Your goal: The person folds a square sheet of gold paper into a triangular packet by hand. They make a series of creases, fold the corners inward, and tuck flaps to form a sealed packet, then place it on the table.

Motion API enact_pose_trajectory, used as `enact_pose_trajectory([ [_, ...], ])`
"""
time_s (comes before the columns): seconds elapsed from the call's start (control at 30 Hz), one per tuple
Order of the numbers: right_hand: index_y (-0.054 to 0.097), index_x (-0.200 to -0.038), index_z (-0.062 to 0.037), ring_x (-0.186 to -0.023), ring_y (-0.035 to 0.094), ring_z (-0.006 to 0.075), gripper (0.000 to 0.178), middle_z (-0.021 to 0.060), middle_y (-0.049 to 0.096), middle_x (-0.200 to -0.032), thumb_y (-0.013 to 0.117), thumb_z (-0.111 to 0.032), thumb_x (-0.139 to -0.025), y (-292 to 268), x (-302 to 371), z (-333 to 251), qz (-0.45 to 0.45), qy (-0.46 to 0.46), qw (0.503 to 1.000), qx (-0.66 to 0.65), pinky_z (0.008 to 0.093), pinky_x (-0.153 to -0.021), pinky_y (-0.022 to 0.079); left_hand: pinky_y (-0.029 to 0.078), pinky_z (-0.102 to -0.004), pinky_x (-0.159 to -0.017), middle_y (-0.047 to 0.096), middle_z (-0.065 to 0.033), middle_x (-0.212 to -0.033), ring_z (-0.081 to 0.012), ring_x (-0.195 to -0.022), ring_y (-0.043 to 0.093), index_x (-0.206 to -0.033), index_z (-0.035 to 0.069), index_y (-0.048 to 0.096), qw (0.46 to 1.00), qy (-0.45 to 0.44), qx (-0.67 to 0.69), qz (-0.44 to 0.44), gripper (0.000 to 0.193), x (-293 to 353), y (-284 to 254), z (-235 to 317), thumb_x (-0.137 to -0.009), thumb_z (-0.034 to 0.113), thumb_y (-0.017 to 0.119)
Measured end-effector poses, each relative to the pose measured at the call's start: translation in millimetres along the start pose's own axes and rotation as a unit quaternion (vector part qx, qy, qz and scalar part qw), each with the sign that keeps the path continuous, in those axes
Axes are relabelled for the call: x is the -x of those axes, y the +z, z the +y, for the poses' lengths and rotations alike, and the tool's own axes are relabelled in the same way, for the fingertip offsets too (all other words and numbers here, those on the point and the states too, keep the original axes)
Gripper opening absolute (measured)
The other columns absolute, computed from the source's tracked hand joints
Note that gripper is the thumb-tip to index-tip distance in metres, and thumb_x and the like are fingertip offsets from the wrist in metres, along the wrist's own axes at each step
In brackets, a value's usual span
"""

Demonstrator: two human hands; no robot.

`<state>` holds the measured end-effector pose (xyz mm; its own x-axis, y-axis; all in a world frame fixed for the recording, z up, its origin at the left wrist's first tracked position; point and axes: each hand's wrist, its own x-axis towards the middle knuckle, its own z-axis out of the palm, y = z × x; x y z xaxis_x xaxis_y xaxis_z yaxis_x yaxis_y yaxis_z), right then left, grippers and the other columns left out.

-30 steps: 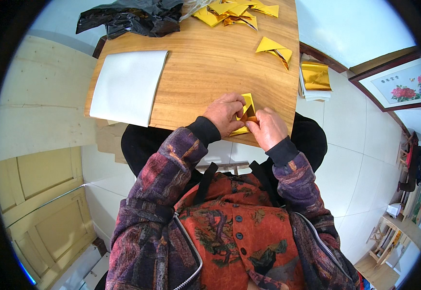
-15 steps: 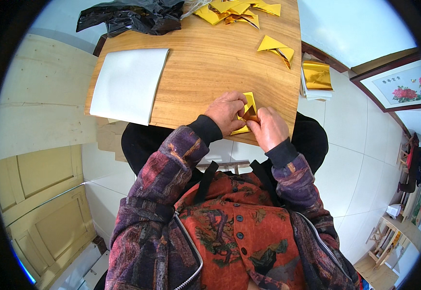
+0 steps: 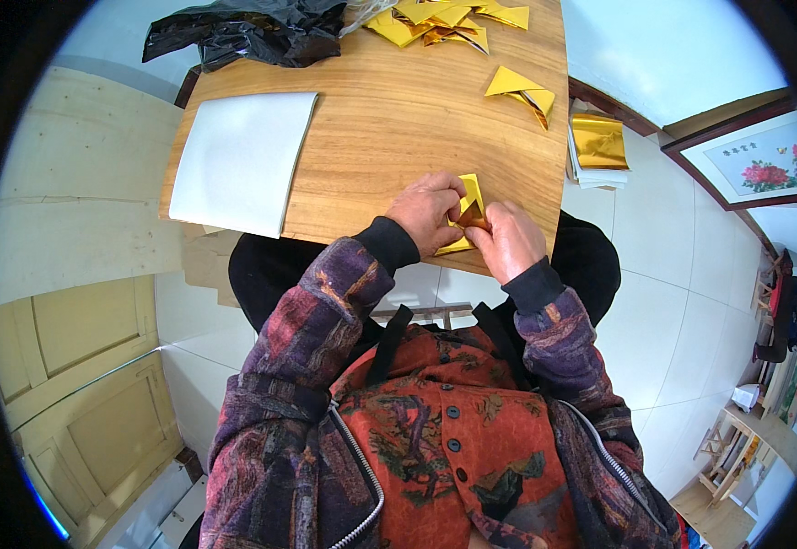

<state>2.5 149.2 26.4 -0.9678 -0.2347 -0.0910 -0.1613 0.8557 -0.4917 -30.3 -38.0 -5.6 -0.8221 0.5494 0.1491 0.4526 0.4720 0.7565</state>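
A folded piece of gold foil paper (image 3: 471, 192) lies at the near edge of the wooden table (image 3: 398, 137), between my hands. My left hand (image 3: 428, 212) grips its left side with curled fingers. My right hand (image 3: 508, 240) pinches a flap at its right side, thumb and forefinger pressed together. Part of the paper is hidden under my fingers. Farther off on the right lies one folded gold paper piece (image 3: 522, 90). Several more folded gold pieces (image 3: 435, 20) are heaped at the far edge.
White sheets (image 3: 243, 160) cover the table's left side. A crumpled black plastic bag (image 3: 252, 32) sits at the far left. Right of the table, a stack topped with gold foil paper (image 3: 599, 142) stands low by the wall, near a framed flower picture (image 3: 755, 160).
Almost nothing differs. Both hands keep the same hold on the gold paper, and the whole view has shifted very slightly.
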Motion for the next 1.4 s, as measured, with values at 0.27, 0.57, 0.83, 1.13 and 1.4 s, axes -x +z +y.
enact_pose_trajectory([
  [0.27,0.057,-0.077,-0.0008,-0.078,0.059,0.0402,0.026,0.0192,0.060,-0.081,0.074,-0.020,-0.078,6.5,-0.3,4.1,0.045,-0.024,0.998,-0.027,0.0480,-0.067,0.046,0.048,-0.0397,-0.085,0.058,-0.0114,-0.110,-0.0335,-0.101,0.056,-0.076,0.003,0.056,1.000,0.007,0.003,0.008,0.026,-0.9,0.8,-1.3,-0.065,0.008,0.079],
  [0.57,0.056,-0.077,-0.0006,-0.077,0.059,0.0394,0.026,0.0192,0.060,-0.080,0.075,-0.019,-0.078,7.7,-0.4,6.0,0.050,-0.032,0.998,-0.026,0.0475,-0.066,0.046,0.048,-0.0387,-0.086,0.057,-0.0118,-0.112,-0.0327,-0.103,0.056,-0.078,0.003,0.057,1.000,-0.009,0.000,-0.010,0.026,0.3,-0.8,1.2,-0.066,0.009,0.080],
  [0.83,0.052,-0.090,-0.0038,-0.073,0.060,0.0339,0.034,0.0134,0.058,-0.078,0.080,-0.014,-0.074,14.7,7.1,4.0,0.106,-0.002,0.992,-0.069,0.0429,-0.062,0.046,0.048,-0.0404,-0.088,0.057,-0.0132,-0.113,-0.0343,-0.104,0.056,-0.088,0.004,0.058,1.000,-0.005,-0.017,-0.009,0.031,0.2,-1.5,1.0,-0.067,0.011,0.080],
  [1.13,0.061,-0.105,-0.0058,-0.084,0.059,0.0304,0.038,0.0106,0.058,-0.096,0.079,-0.008,-0.071,28.2,18.3,6.4,0.221,-0.123,0.967,0.000,0.0402,-0.072,0.050,0.049,-0.0409,-0.090,0.057,-0.0122,-0.115,-0.0343,-0.106,0.056,-0.112,0.013,0.060,1.000,0.005,-0.017,0.008,0.049,1.8,2.7,3.0,-0.068,0.008,0.079],
  [1.4,0.067,-0.109,-0.0065,-0.089,0.059,0.0291,0.041,0.0077,0.058,-0.103,0.079,-0.005,-0.069,28.7,21.2,7.3,0.206,-0.132,0.969,0.030,0.0390,-0.075,0.051,0.048,-0.0412,-0.092,0.057,-0.0123,-0.115,-0.0342,-0.108,0.055,-0.114,0.011,0.065,0.999,0.029,-0.012,0.007,0.047,3.6,2.9,-1.1,-0.068,0.008,0.076],
])
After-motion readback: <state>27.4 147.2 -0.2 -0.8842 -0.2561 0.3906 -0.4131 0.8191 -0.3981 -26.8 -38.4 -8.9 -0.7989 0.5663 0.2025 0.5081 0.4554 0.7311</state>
